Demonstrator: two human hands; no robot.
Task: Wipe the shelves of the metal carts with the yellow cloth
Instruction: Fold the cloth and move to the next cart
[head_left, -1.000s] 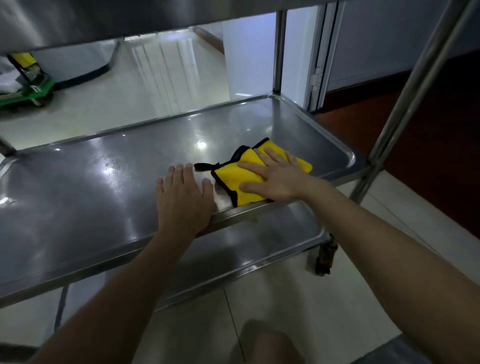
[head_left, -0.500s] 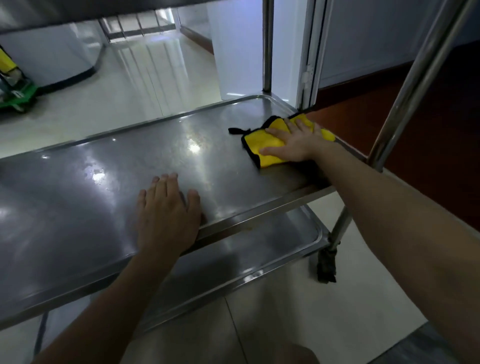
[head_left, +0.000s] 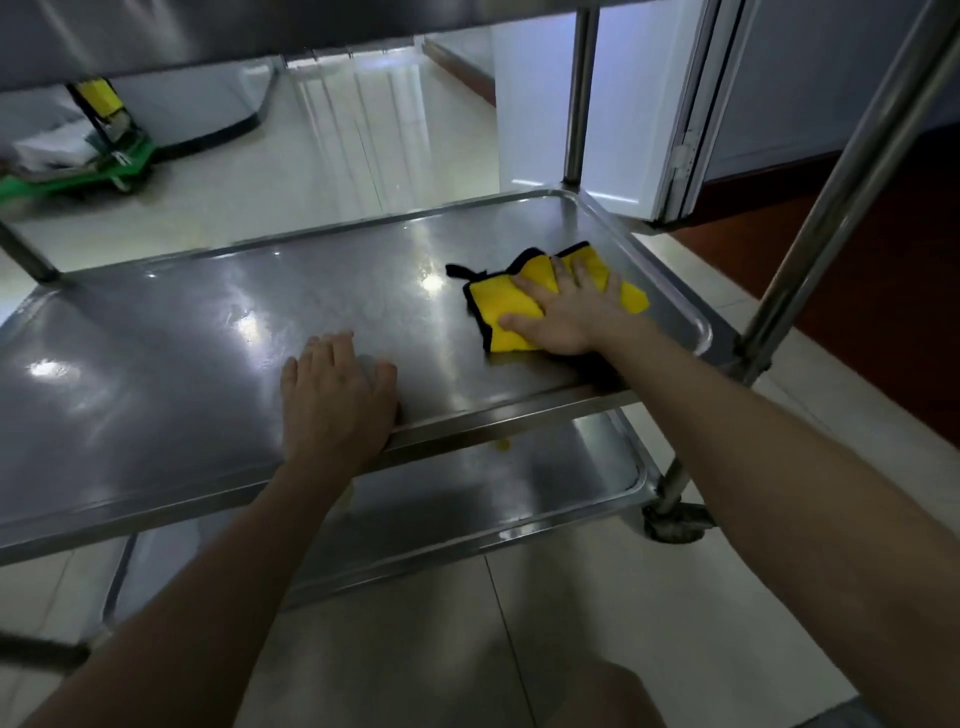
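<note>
Now your right hand (head_left: 566, 312) presses the folded yellow cloth (head_left: 493, 306) flat onto the middle shelf (head_left: 197, 374), near its right end, grip wide with fingers spread. Your left hand (head_left: 337, 400) rests open at the front edge. The cloth looks soft, light and likely to bunch, so press its centre.

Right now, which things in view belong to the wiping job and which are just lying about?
Job: yellow cloth, pressed flat under the right hand; middle shelf, with the left hand resting on its front edge; lower shelf below.
Lying about: green trolley on the floor behind; white door panel.
</note>
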